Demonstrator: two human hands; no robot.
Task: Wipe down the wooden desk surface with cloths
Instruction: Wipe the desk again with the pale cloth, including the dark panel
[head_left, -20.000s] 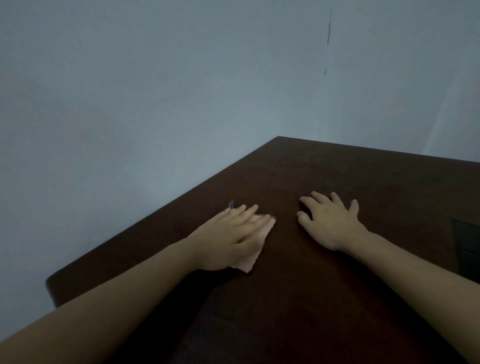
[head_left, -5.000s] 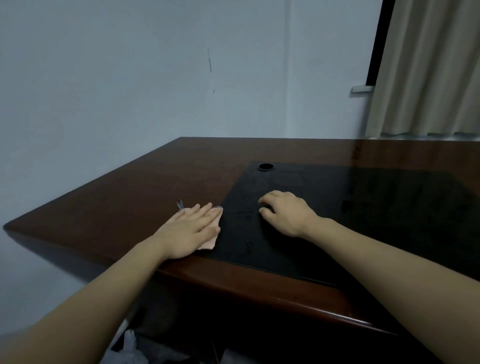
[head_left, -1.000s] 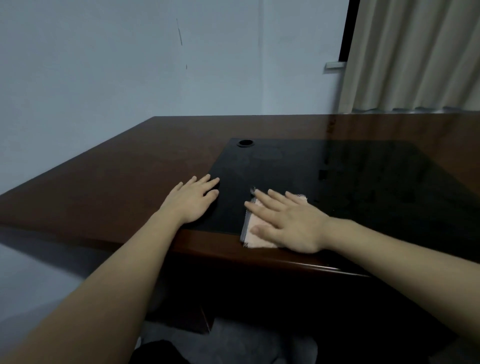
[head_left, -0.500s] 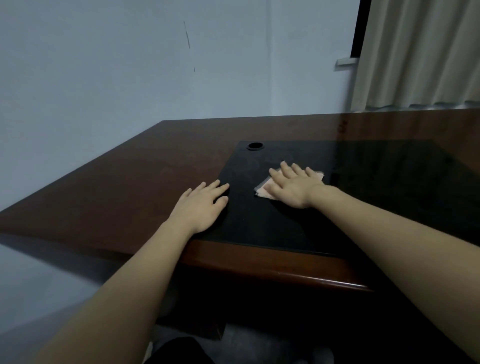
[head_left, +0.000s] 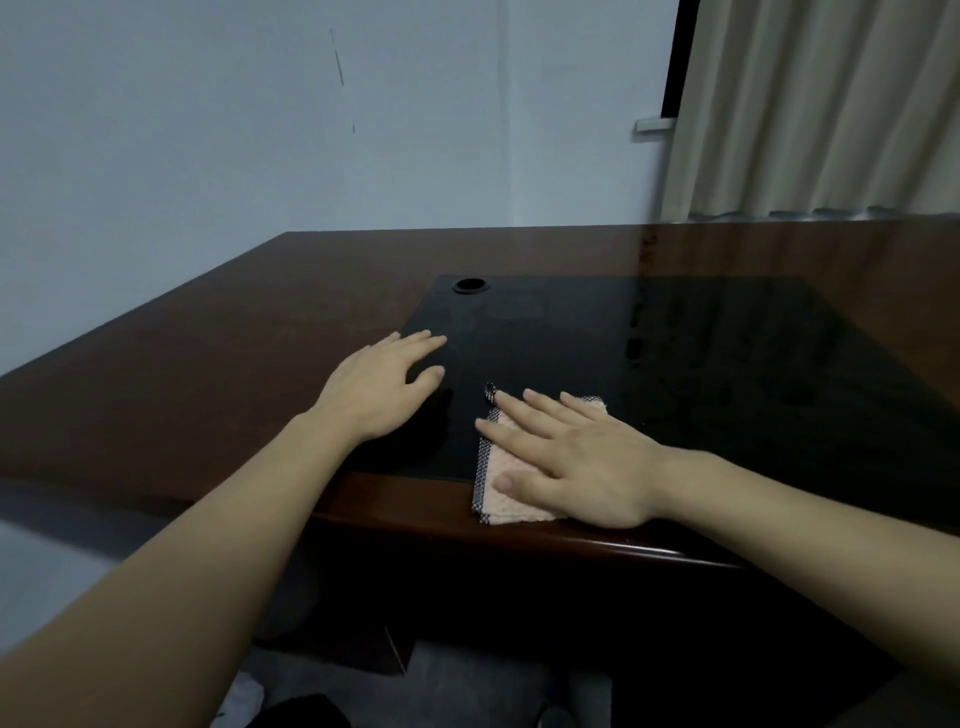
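grip: right hand flat, fingers straight, pressing cloth; left hand flat at 10 o'clock on desk.
handling: cloth looks soft and light; press its centre.

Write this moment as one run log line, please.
right hand: flat, presses cloth at desk front edge | left hand: flat, on black inlay border, no cloth

desk: dark wood, glossy, smooth | inset panel: black, glassy sheen | cloth: soft pink woven fabric, checked dark trim | curtain: matt cloth
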